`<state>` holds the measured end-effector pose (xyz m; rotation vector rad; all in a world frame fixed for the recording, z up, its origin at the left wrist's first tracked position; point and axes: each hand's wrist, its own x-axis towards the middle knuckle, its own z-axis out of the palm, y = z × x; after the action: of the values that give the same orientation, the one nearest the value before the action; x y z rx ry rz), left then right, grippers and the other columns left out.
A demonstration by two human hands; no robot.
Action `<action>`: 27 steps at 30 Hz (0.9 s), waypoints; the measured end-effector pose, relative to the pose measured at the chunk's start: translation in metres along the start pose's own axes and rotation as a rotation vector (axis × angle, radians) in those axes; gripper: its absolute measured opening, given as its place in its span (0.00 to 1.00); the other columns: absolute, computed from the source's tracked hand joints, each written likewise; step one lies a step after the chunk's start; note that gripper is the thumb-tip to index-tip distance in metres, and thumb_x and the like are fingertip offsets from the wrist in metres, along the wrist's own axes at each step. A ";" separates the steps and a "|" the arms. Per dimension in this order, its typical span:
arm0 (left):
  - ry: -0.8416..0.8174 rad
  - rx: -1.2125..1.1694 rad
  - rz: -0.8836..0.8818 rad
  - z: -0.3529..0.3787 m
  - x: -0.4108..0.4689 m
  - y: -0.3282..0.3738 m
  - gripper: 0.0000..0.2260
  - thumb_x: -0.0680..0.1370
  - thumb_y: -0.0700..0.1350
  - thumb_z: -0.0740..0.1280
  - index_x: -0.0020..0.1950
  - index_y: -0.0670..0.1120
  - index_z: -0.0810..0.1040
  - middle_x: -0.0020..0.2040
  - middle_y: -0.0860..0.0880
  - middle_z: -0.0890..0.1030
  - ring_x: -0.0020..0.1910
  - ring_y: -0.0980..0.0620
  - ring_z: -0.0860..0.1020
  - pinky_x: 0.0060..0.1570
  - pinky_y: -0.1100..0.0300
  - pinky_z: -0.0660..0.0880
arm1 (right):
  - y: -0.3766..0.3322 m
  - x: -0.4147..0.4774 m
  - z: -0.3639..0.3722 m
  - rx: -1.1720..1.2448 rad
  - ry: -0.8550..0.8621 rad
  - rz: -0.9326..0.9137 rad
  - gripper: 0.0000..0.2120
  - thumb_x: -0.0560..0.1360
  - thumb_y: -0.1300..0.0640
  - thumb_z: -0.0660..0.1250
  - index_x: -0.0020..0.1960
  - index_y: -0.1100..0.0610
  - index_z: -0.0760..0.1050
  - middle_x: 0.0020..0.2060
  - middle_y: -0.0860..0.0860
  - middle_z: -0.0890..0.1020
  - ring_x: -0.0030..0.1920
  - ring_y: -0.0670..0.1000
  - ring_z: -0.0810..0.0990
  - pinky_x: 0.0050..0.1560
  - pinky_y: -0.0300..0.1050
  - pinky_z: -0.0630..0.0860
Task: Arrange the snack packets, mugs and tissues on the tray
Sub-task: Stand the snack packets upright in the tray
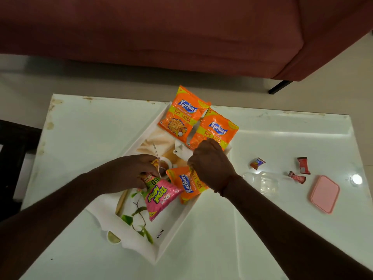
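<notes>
A white tray point(141, 244) with a printed leaf and tea picture lies askew on the white table point(84, 126). Two orange Kurkure packets point(182, 114) point(217, 128) lean at its far end. My left hand point(129, 171) grips the top of a pink snack packet point(161, 196) inside the tray. My right hand point(210, 164) pinches the top edge of a third orange Kurkure packet point(186, 184) lying beside the pink one. No real mugs or tissues are visible.
To the right of the tray lie three small candy wrappers point(257, 163) point(303, 165) point(296, 177), a clear plastic box point(262, 181) and its pink lid point(324, 194). A maroon sofa point(181, 31) stands beyond the table, and a dark chair point(14, 148) at the left.
</notes>
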<state>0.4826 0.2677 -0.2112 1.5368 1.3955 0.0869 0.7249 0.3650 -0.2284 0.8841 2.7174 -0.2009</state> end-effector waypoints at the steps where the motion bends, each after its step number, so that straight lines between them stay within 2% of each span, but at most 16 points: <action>1: 0.039 -0.057 -0.012 0.002 -0.001 -0.007 0.19 0.71 0.38 0.75 0.61 0.49 0.80 0.72 0.48 0.69 0.70 0.50 0.70 0.66 0.51 0.71 | 0.003 -0.005 0.002 0.061 0.056 0.049 0.12 0.78 0.55 0.61 0.51 0.50 0.83 0.47 0.50 0.84 0.56 0.57 0.76 0.68 0.54 0.65; 3: 0.197 -0.283 -0.034 0.008 -0.007 -0.018 0.22 0.66 0.37 0.79 0.53 0.58 0.83 0.68 0.55 0.74 0.65 0.55 0.74 0.58 0.55 0.77 | 0.002 -0.016 -0.001 0.229 0.155 0.182 0.12 0.77 0.55 0.61 0.49 0.51 0.83 0.46 0.51 0.85 0.52 0.57 0.78 0.59 0.52 0.72; 5: 0.376 -0.514 -0.046 0.015 -0.015 -0.021 0.23 0.61 0.40 0.80 0.50 0.62 0.84 0.63 0.62 0.77 0.58 0.58 0.79 0.48 0.63 0.79 | -0.001 -0.027 0.003 0.529 0.296 0.405 0.09 0.76 0.58 0.63 0.48 0.53 0.83 0.46 0.52 0.85 0.50 0.57 0.78 0.53 0.51 0.76; 7: 0.541 -0.657 -0.059 0.021 -0.019 -0.018 0.22 0.60 0.44 0.79 0.49 0.64 0.83 0.62 0.64 0.78 0.55 0.60 0.80 0.43 0.67 0.79 | -0.006 -0.037 0.010 0.844 0.387 0.648 0.10 0.77 0.61 0.65 0.53 0.52 0.83 0.48 0.52 0.84 0.51 0.55 0.79 0.51 0.50 0.78; 9: 0.688 -0.786 -0.089 0.027 -0.017 -0.011 0.23 0.60 0.44 0.80 0.51 0.62 0.82 0.63 0.58 0.79 0.53 0.58 0.81 0.45 0.61 0.80 | -0.015 -0.045 0.019 1.038 0.488 0.833 0.13 0.79 0.61 0.64 0.60 0.53 0.81 0.50 0.52 0.83 0.53 0.54 0.80 0.54 0.50 0.78; 11: 0.814 -0.862 -0.152 0.036 -0.011 0.000 0.23 0.64 0.44 0.80 0.54 0.59 0.80 0.61 0.50 0.81 0.51 0.56 0.82 0.47 0.56 0.80 | -0.029 -0.046 0.024 1.214 0.582 1.017 0.13 0.81 0.58 0.62 0.62 0.52 0.80 0.49 0.52 0.83 0.52 0.52 0.80 0.56 0.51 0.77; 13: 0.913 -0.860 -0.207 0.044 0.000 0.016 0.22 0.67 0.44 0.78 0.57 0.59 0.76 0.58 0.47 0.82 0.48 0.54 0.82 0.43 0.61 0.80 | -0.042 -0.043 0.028 1.380 0.674 1.172 0.12 0.81 0.58 0.60 0.53 0.50 0.83 0.44 0.49 0.85 0.45 0.47 0.81 0.49 0.48 0.79; 14: 0.948 -0.850 -0.209 0.047 0.007 0.024 0.19 0.68 0.46 0.78 0.54 0.59 0.77 0.56 0.46 0.83 0.46 0.53 0.83 0.42 0.61 0.80 | -0.048 -0.039 0.028 1.429 0.727 1.246 0.13 0.81 0.59 0.60 0.47 0.48 0.82 0.39 0.45 0.85 0.40 0.43 0.80 0.45 0.45 0.78; 16: 0.984 -0.815 -0.182 0.051 0.022 0.038 0.12 0.69 0.49 0.77 0.49 0.54 0.79 0.48 0.46 0.84 0.43 0.52 0.84 0.40 0.56 0.81 | -0.056 -0.030 0.028 1.488 0.817 1.409 0.14 0.80 0.61 0.61 0.43 0.49 0.82 0.36 0.44 0.84 0.37 0.44 0.80 0.42 0.43 0.75; 18: 1.027 -0.750 -0.171 0.054 0.038 0.047 0.11 0.72 0.50 0.76 0.49 0.48 0.80 0.46 0.46 0.83 0.43 0.53 0.83 0.38 0.58 0.79 | -0.061 -0.021 0.030 1.515 0.859 1.538 0.11 0.79 0.60 0.62 0.49 0.57 0.83 0.42 0.52 0.85 0.43 0.51 0.80 0.46 0.47 0.77; 19: 1.059 -0.702 -0.180 0.056 0.046 0.049 0.11 0.72 0.50 0.75 0.50 0.47 0.80 0.47 0.46 0.83 0.44 0.52 0.82 0.39 0.59 0.79 | -0.062 -0.016 0.030 1.504 0.858 1.599 0.11 0.79 0.60 0.62 0.52 0.59 0.83 0.44 0.54 0.85 0.45 0.52 0.80 0.49 0.49 0.77; 21: 1.114 -0.613 -0.229 0.057 0.063 0.051 0.11 0.73 0.51 0.74 0.51 0.47 0.80 0.51 0.43 0.81 0.49 0.47 0.80 0.44 0.50 0.80 | -0.063 -0.009 0.029 1.445 0.827 1.690 0.12 0.78 0.59 0.62 0.51 0.61 0.83 0.44 0.55 0.85 0.45 0.53 0.79 0.49 0.48 0.75; 23: 1.129 -0.582 -0.315 0.060 0.080 0.048 0.16 0.74 0.53 0.72 0.55 0.45 0.80 0.59 0.40 0.77 0.58 0.43 0.77 0.51 0.46 0.79 | -0.064 -0.003 0.023 1.389 0.817 1.720 0.13 0.77 0.57 0.62 0.52 0.60 0.83 0.45 0.55 0.85 0.47 0.55 0.80 0.51 0.48 0.75; 25: 1.135 -0.584 -0.388 0.064 0.092 0.046 0.19 0.74 0.54 0.72 0.60 0.45 0.79 0.65 0.39 0.73 0.65 0.42 0.72 0.57 0.46 0.77 | -0.064 0.002 0.018 1.358 0.823 1.741 0.13 0.76 0.56 0.63 0.53 0.57 0.84 0.48 0.54 0.86 0.51 0.56 0.82 0.53 0.48 0.76; 27: 1.175 -0.577 -0.410 0.066 0.100 0.045 0.19 0.74 0.54 0.71 0.62 0.45 0.79 0.68 0.40 0.71 0.69 0.44 0.68 0.59 0.54 0.74 | -0.066 0.004 0.015 1.315 0.776 1.755 0.13 0.77 0.54 0.63 0.54 0.54 0.83 0.49 0.52 0.85 0.51 0.55 0.81 0.56 0.50 0.76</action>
<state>0.5888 0.3130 -0.2660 0.6219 2.2646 1.1730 0.6854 0.3110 -0.2407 3.5387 0.6831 -1.3332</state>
